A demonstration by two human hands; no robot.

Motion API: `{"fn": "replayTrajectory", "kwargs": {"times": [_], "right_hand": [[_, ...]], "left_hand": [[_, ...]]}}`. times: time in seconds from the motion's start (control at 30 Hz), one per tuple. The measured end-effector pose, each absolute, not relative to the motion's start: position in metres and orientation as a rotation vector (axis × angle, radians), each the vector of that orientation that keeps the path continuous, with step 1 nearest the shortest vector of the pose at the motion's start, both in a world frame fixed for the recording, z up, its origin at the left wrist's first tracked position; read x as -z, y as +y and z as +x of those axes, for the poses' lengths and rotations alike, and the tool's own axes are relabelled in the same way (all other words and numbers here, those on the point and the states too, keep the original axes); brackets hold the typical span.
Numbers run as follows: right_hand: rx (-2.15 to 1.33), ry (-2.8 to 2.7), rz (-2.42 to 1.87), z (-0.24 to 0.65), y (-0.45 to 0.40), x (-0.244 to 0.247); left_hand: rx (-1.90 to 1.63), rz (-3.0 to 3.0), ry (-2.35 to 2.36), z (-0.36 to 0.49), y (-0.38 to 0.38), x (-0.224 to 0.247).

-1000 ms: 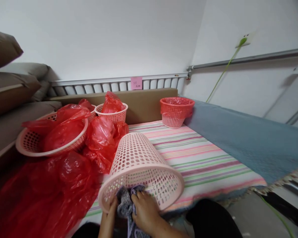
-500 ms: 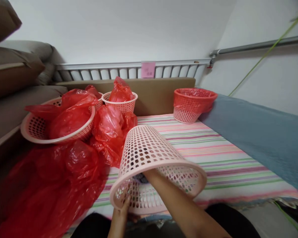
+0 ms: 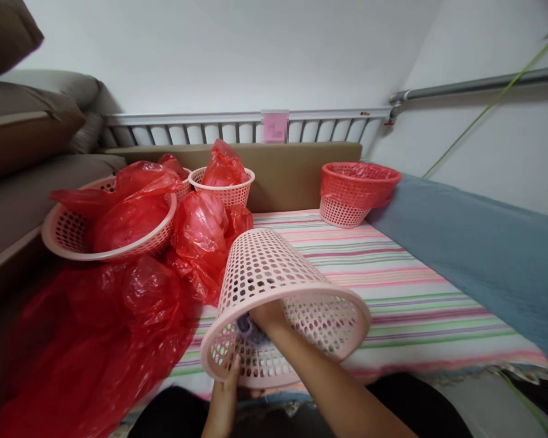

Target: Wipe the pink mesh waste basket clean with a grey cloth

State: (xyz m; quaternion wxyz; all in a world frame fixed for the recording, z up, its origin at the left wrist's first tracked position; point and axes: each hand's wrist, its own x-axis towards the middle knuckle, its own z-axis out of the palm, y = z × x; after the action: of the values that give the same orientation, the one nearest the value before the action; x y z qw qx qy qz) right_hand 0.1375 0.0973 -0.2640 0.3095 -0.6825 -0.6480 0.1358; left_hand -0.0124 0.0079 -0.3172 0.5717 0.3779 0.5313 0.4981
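Observation:
A light pink perforated plastic basket (image 3: 274, 267) lies tipped on its side, its open mouth facing me. With the thumb inside and the fingers underneath, my left hand (image 3: 231, 377) grips the lower left of its rim. My right hand (image 3: 267, 316) reaches through the mouth and is closed on a greyish-purple cloth (image 3: 251, 331), pressed to the inner wall. The basket's upper rim hides part of that hand. Red plastic bags (image 3: 201, 228) lie crumpled just left of the basket, on the striped sheet (image 3: 420, 298).
At the left stands a larger pink basket (image 3: 50, 234) with a red bag in it. A smaller basket (image 3: 228, 194) holding a red bag is behind. A red-lined basket (image 3: 344, 213) stands at the back right. Grey-brown cushions (image 3: 22, 128) are stacked at the left edge.
My right hand has moved left and towards the mouth inside the basket, bringing more of the cloth into sight. The basket has shifted slightly; my left hand keeps its rim.

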Motion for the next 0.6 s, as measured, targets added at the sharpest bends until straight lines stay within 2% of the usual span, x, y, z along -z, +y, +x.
{"fn": "replayTrajectory", "kwargs": {"times": [0.13, 0.33, 0.47, 0.6], "right_hand": [[-0.257, -1.995, -1.984, 0.125, 0.036, 0.275], [-0.374, -2.009, -1.967, 0.12, -0.039, 0.28], [-0.394, -1.959, -2.019, 0.13, -0.054, 0.279], [-0.306, -1.911, -2.102, 0.14, -0.031, 0.278]], "left_hand": [[-1.171, 0.856, 1.252, -0.012, 0.005, 0.312], [-1.086, 0.762, 1.142, -0.011, -0.004, 0.309], [-1.013, 0.783, 1.123, -0.004, -0.013, 0.314], [-0.995, 0.832, 1.133, 0.002, -0.014, 0.319]]}}
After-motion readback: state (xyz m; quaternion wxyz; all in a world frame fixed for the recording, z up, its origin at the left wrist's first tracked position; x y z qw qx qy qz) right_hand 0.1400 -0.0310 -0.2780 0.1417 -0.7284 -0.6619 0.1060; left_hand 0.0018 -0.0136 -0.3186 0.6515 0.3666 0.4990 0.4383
